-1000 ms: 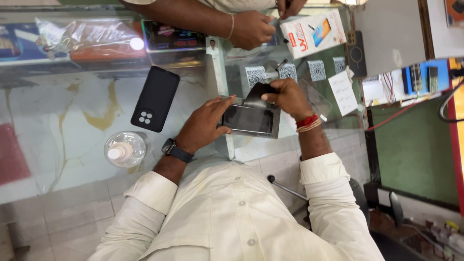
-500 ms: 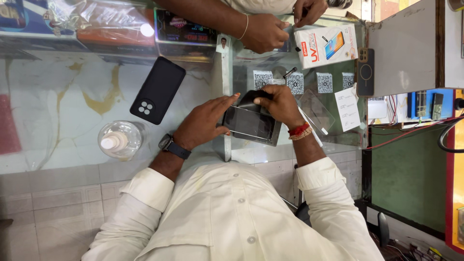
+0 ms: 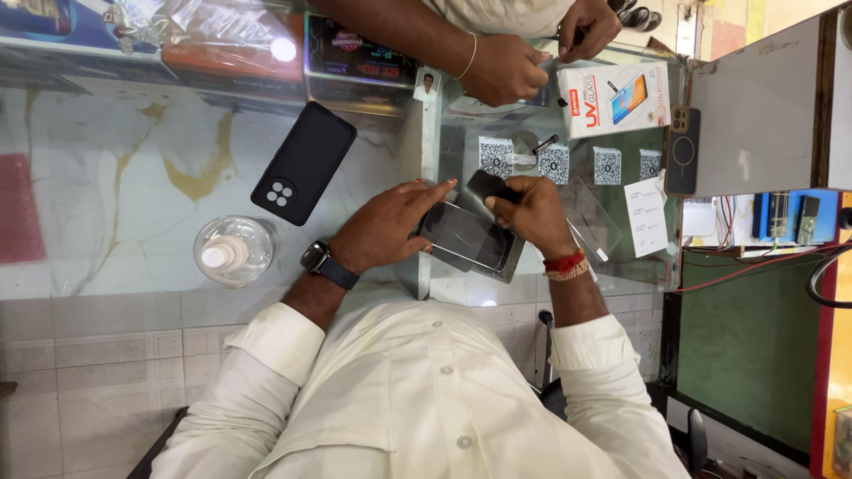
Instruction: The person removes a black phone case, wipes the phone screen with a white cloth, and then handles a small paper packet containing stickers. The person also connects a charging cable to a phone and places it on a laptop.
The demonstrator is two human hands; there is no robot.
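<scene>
My white shirt fills the bottom of the frame. At centre, my left hand steadies a phone on the glass counter, fingers closed along its edge. My right hand pinches a small dark card against the screen. Pressing unevenly could, I judge, trap bubbles or slide the phone off the counter edge — it overhangs slightly. Left of centre sit a clear bottle and a black case. At the top, another person's hands rest beside a white box.
</scene>
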